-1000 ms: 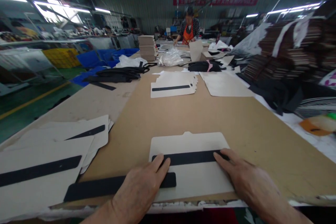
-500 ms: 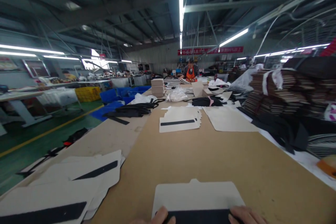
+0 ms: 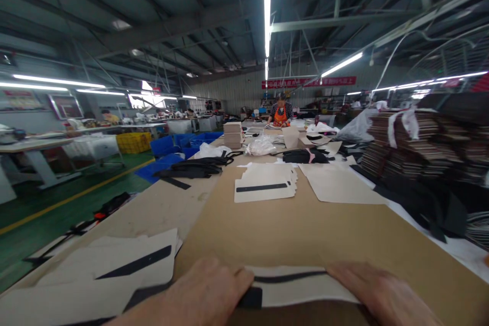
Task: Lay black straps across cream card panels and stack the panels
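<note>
"Doing what at the table [image 3: 328,229]?"
"Holding cream panel [image 3: 301,293] at near edge, slightly bowed, betw. left hand [image 3: 208,285] & right hand [image 3: 376,285], each closed on opp. end."
"And dark strip [image 3: 291,277]?"
"Running across panel. Prob. mid two-handed bend/press step."
"Calling for what next?"
"Prob. even grip, both ends, min. slip."

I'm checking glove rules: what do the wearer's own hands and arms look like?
The left hand and right hand are bare, without gloves. No sleeve, cuff or watch shows on the parts of the forearms in view; blur leaves rings hard to rule out.
</note>
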Demonstrator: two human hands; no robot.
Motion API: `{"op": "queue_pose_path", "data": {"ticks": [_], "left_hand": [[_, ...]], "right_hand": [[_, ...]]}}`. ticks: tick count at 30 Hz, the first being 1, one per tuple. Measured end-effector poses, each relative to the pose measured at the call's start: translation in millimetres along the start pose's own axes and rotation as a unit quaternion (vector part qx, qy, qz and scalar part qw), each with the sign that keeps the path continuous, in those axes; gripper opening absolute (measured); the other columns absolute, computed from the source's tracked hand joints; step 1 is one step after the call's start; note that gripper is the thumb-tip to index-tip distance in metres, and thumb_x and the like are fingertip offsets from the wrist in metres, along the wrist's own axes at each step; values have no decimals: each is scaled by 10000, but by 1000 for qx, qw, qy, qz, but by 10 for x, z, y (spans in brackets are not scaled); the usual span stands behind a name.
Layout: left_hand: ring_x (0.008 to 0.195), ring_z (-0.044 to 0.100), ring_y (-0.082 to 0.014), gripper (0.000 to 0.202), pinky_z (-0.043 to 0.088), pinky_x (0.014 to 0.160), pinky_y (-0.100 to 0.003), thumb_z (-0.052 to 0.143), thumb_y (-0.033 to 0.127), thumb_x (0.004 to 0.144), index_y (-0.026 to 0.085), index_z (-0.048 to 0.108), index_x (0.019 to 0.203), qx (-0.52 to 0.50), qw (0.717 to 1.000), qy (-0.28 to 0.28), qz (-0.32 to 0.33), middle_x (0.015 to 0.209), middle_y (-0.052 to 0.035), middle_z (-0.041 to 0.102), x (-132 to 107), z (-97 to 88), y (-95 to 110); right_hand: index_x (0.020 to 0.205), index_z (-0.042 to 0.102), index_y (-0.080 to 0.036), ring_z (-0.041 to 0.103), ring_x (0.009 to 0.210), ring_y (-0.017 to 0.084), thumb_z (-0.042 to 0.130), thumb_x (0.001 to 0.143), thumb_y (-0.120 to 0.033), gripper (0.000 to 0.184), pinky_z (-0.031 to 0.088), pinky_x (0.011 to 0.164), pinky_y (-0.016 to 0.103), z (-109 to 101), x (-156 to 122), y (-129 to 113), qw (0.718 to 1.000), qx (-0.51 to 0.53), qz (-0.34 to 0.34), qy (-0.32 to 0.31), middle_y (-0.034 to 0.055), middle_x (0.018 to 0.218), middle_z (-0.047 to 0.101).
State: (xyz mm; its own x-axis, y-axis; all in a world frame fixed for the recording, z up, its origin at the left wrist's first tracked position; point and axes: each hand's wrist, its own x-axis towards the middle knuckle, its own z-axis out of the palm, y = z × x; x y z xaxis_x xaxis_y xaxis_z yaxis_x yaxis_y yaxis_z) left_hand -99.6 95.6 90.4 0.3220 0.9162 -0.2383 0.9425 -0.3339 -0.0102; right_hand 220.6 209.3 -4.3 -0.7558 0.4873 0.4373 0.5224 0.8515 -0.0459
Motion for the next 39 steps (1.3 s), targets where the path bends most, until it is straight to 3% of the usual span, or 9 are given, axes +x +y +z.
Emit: {"op": "queue_pose_path", "data": {"ticks": [5, 12, 17, 21, 25, 28, 30, 34, 39], "left_hand": [[923, 700, -292, 466, 564, 774, -409, 469, -8, 755, 220, 590, 1143, 104, 991, 83, -18, 1080, -84, 707, 499, -354, -591], [1051, 675, -266, 528, 563, 852, -391, 368, -15, 842, 211, 553, 1282, 165, 970, 171, -42, 1320, -112, 616, 1428, -113, -1603], [1266, 559, -277, 494, 440, 1073, -422, 537, 204, 843, 256, 572, 1333, -5, 997, 50, -56, 1392, -80, 584, 1851, 247, -2056], [1272, 536, -346, 911, 438, 1058, -417, 755, 367, 588, 188, 484, 1439, -88, 987, -3, -135, 1371, -124, 594, 2011, 244, -2186], [1166, 605, -339, 563, 445, 1014, -430, 614, 431, 733, 168, 656, 1229, -60, 990, 64, -114, 1225, -130, 679, 2222, 56, -1783], [876, 699, -299, 404, 518, 804, -402, 388, 416, 908, 195, 725, 923, -64, 995, 62, -47, 921, -111, 741, 2555, -47, -1136], [881, 704, -305, 374, 525, 779, -390, 409, 374, 912, 180, 729, 903, -62, 996, 62, -5, 923, -135, 742, 2879, -64, -665], [997, 697, -300, 297, 537, 815, -349, 480, 233, 881, 164, 717, 1045, -69, 996, 56, 19, 1035, -163, 735, 3654, 29, 54], [1032, 678, -329, 376, 547, 813, -411, 410, 152, 889, 117, 612, 1204, -66, 993, 94, -30, 1145, -230, 666, 4309, 210, 388]], "right_hand": [[1217, 618, -241, 686, 976, 205, 378, 850, -36, 484, 549, 830, 315, 44, 828, 333, 999, -36, 28, 26, 79, 1154, 704], [1324, 555, -163, 512, 1266, 254, 347, 884, -12, 508, 361, 1085, 442, 743, 1948, 968, 997, -43, 54, -20, 143, 1379, 560], [1396, 506, -136, 402, 1371, 321, 493, 936, -289, 485, 280, 1131, 537, 1199, 2158, 1114, 984, 21, 102, -147, 186, 1495, 429], [1507, 386, -188, 312, 1438, 272, 572, 879, -575, 761, 327, 1135, 404, 1348, 1995, 1440, 971, 72, 138, -181, 120, 1586, 307], [1533, 329, -207, 235, 1466, 246, 551, 916, -486, 713, 256, 1167, 362, 1142, 1598, 2078, 943, 21, 323, -82, 90, 1620, 224], [1460, 421, -124, 314, 1411, 334, 451, 959, -361, 555, 329, 1105, 480, 934, 1164, 2621, 860, -51, 506, -23, 205, 1530, 342], [1366, 504, -74, 394, 1342, 384, 385, 977, -337, 485, 376, 1040, 536, 843, 866, 2924, 803, -86, 590, 3, 256, 1405, 453], [1233, 581, -22, 485, 1233, 415, 399, 977, -390, 484, 417, 981, 548, 821, 464, 3305, 754, -108, 647, 19, 264, 1245, 558], [1240, 601, -92, 508, 1202, 385, 473, 944, -456, 485, 428, 974, 540, 898, 357, 3462, 773, -97, 626, 27, 212, 1251, 582]]}}
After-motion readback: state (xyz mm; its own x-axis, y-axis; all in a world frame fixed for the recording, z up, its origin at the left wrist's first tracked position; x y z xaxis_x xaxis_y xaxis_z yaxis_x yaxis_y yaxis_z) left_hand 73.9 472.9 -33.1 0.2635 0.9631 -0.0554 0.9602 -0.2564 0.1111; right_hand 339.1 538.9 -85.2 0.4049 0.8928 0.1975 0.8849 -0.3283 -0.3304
